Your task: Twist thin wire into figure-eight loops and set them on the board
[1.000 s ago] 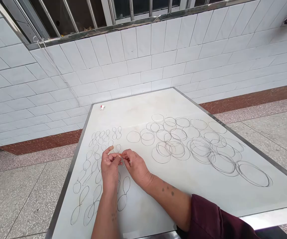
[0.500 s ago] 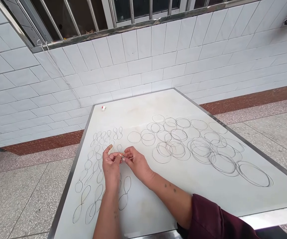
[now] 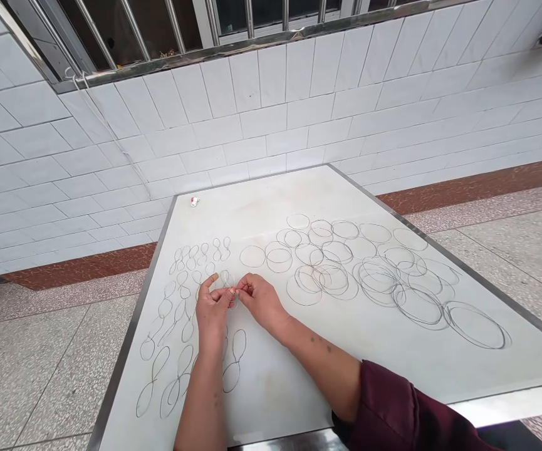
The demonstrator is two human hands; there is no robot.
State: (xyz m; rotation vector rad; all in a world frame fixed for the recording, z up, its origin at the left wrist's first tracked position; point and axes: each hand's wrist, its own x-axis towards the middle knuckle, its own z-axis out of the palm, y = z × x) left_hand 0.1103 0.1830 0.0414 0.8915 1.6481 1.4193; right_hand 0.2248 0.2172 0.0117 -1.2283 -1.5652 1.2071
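From the head view, the left hand [image 3: 214, 302] and the right hand [image 3: 260, 302] meet fingertip to fingertip above a smooth, white, flat-topped table [image 3: 271, 200]. Each pinches thumb against finger on a slender, shiny wire loop [image 3: 234, 280], held between them over the left part of the top; its thin curve shows around the fingertips, but the fingers hide where it is gripped. One left finger stands raised, clear of the pinch. A glossy maroon fabric sleeve [image 3: 393, 401] covers the right arm up to near the elbow, while the visible left forearm is bare.

Around and beyond the left hand lie thin, dark wire figure-eights [image 3: 153, 380], each with two oval lobes joined at a narrow waist. The smaller ones stand in a close row farther back, and the larger ones spread nearer the front. To the right of the hands, round, dark wire rings [image 3: 331, 275] lie flat, many overlapping. A small white-and-red object [image 3: 195, 202], too small to identify, sits near the far left corner.

A dull grey metal strip [image 3: 125, 332] edges the top. Behind rise glossy white rectangular wall tiles [image 3: 271, 116], below shiny tubular metal window bars [image 3: 249, 19]. Speckled, stone-like flooring [image 3: 59, 363] shows on both sides.
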